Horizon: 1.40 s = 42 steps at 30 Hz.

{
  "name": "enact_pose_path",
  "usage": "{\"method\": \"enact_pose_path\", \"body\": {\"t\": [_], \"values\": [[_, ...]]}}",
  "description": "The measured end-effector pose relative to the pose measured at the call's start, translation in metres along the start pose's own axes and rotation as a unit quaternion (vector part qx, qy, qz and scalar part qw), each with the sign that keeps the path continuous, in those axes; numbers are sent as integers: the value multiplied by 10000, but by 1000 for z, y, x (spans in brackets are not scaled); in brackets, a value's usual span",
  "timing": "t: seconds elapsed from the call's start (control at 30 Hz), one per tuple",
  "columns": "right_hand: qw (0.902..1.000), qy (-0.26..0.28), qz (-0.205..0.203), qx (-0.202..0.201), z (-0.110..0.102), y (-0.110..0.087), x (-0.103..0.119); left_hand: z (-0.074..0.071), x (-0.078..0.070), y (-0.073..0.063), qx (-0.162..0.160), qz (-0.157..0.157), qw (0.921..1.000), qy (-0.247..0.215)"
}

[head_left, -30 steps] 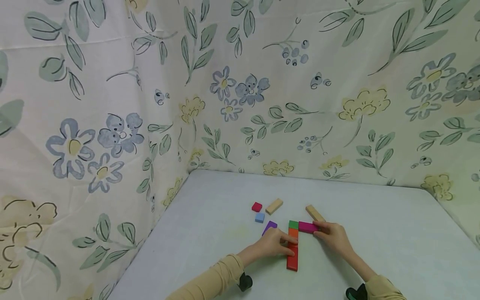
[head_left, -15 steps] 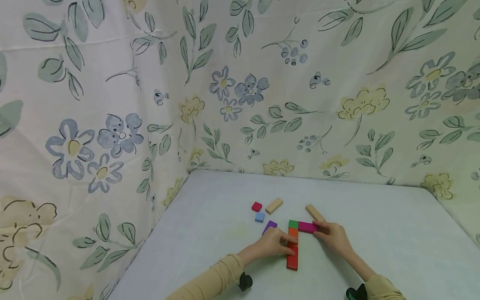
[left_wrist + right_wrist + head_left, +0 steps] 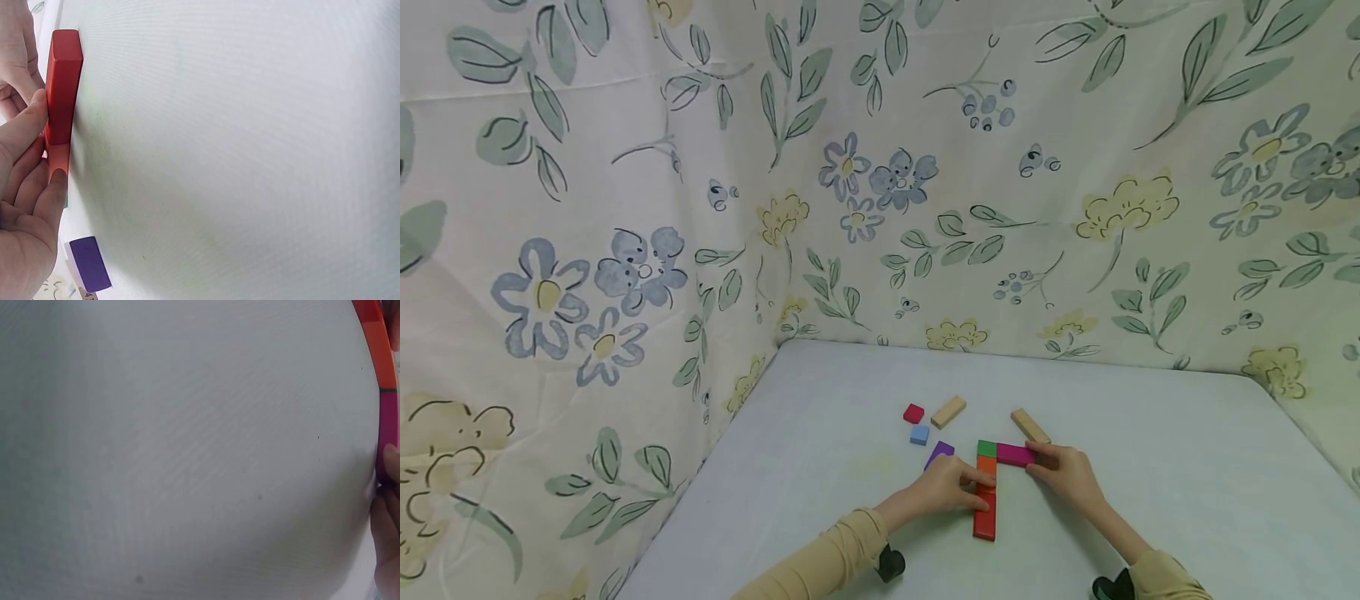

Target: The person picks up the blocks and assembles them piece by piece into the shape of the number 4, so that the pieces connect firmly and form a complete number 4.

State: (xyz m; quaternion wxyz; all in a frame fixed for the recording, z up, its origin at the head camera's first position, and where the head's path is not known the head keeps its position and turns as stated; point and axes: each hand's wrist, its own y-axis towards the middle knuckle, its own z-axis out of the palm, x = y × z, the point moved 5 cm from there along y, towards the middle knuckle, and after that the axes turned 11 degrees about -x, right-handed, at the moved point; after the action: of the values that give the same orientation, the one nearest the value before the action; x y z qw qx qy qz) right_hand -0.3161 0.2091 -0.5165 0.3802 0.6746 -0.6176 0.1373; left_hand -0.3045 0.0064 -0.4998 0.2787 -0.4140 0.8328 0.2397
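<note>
In the head view, red (image 3: 984,523) and orange (image 3: 987,464) wooden blocks lie end to end on the white table, with a small green block (image 3: 987,449) at the far end. A magenta block (image 3: 1013,454) extends right from the green one, forming a corner. My left hand (image 3: 950,485) holds the row near the red-orange seam, its thumb at the red block and a fingertip on the orange one. My right hand (image 3: 1070,475) pinches the magenta block's right end between thumb and fingers; the right wrist view shows the thumb on that magenta block (image 3: 388,419).
Beyond my left hand lies a purple block (image 3: 941,452), partly hidden. Farther back are a light blue cube (image 3: 919,435), a red cube (image 3: 913,413) and a plain wood block (image 3: 948,412). Another plain wood block (image 3: 1030,425) lies just behind my right hand. A floral curtain (image 3: 955,250) surrounds the table.
</note>
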Motion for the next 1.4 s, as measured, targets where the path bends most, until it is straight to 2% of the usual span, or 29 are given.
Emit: {"method": "enact_pose_path", "body": {"t": [0.6, 1.03, 1.4], "values": [[9997, 90, -185, -123, -4, -1, 4, -1, -1, 0, -52, 168, 9998, 31], [9996, 192, 196, 113, -6, 2, 6, 1, 3, 1, -84, 162, 9998, 59], [9988, 370, 201, 262, -8, 6, 11, 2, 4, 2, -33, 147, 9999, -51]]}}
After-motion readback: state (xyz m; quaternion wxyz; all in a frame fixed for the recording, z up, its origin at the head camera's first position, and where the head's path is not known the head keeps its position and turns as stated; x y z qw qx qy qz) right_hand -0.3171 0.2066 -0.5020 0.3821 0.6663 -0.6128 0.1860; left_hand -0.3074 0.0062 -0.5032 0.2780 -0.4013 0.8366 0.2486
